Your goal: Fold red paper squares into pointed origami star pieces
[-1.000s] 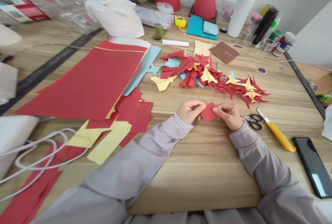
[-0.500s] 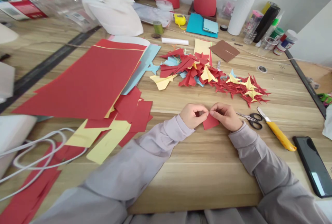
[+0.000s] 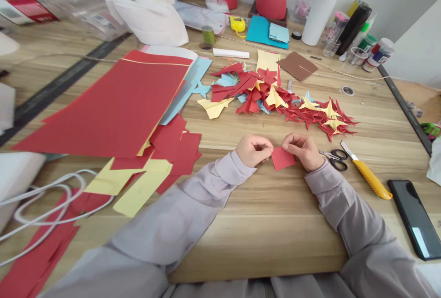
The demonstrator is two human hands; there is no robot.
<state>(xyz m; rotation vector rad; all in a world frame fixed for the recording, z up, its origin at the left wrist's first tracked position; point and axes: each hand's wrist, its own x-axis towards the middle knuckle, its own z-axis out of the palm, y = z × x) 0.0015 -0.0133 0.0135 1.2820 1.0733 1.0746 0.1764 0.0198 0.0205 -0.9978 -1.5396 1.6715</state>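
Red paper square (image 3: 282, 158) is near the front-middle of the wooden surface (image 3: 262, 229), between the person's two hands. The right hand (image 3: 303, 151) is closed in a pinch, its fingertips (image 3: 286, 142) gripping the square's top edge. The left hand (image 3: 254, 150) is curled, with its fingers at the square's left corner, though from this angle it is hard to say whether it grips the paper or only touches it. Just beside the right hand lie black-handled steel scissors (image 3: 336, 160), then a yellow utility knife (image 3: 368, 174), with a black smartphone (image 3: 411, 220) near the surface's right edge. Toward the far edge is a heap of folded red, yellow and pale blue paper shapes (image 3: 275, 98). Toward the left edge are a stack of large red paper sheets (image 3: 103, 109) and loose yellow paper offcuts (image 3: 141, 192).
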